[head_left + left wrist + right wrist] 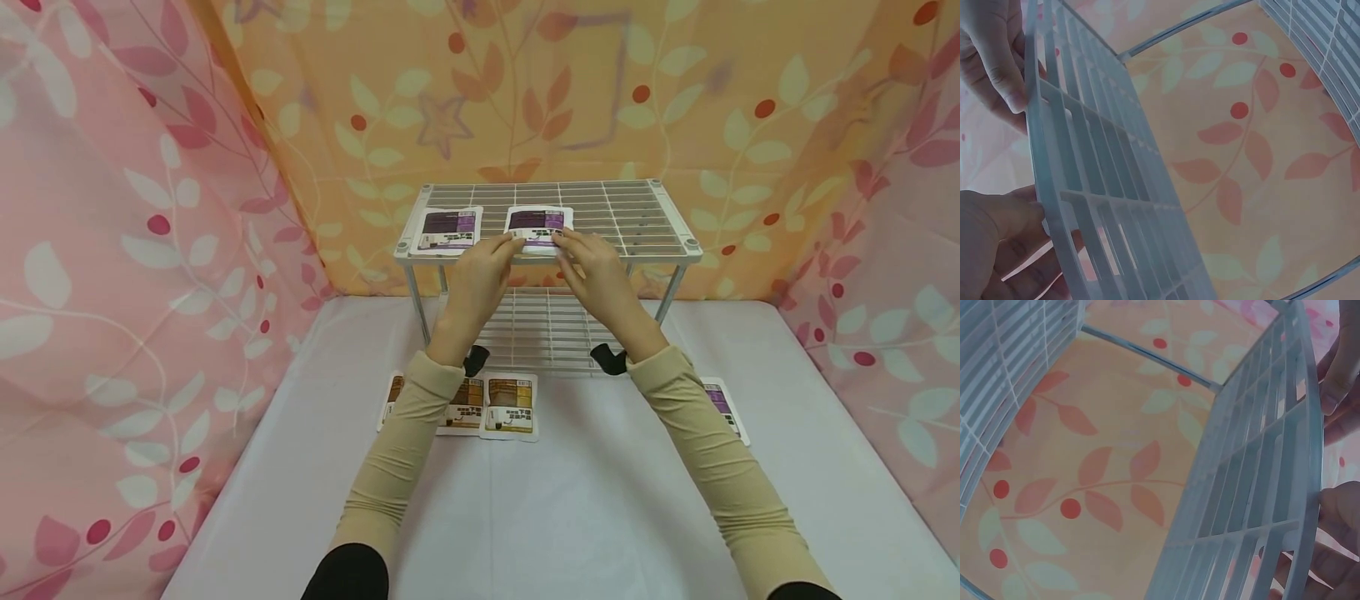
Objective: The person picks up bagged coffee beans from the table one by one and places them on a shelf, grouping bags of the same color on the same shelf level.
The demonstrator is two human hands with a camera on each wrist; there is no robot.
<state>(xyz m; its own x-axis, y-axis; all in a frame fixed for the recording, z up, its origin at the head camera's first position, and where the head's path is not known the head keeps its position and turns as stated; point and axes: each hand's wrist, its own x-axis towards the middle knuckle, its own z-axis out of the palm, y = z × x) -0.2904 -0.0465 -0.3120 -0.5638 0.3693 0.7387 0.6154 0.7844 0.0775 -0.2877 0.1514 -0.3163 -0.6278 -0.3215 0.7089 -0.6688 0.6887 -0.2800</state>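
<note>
While viewed from the head camera: purple pouch (538, 226) flat on top tier of white wire rack (645, 218), near its front edge, second purple pouch (447, 228) just beside it to the left. Left hand (474, 282) at pouch's left front corner, right hand (600, 273) at its right front corner, fingertips of both curled and pinching pouch edges. Brown pouches (495, 406) on white table (600, 508) below left forearm; another purple-marked pouch (724, 408) partly hidden by right sleeve.

Left wrist view: rack grid (1104, 187) seen from beneath; left hand (997, 244) and right hand (991, 56) at its rim, pouch not made out.

Right wrist view: same grid (1260, 487) from below, fingers (1341, 519) against rim; grip itself could not be told.
</note>
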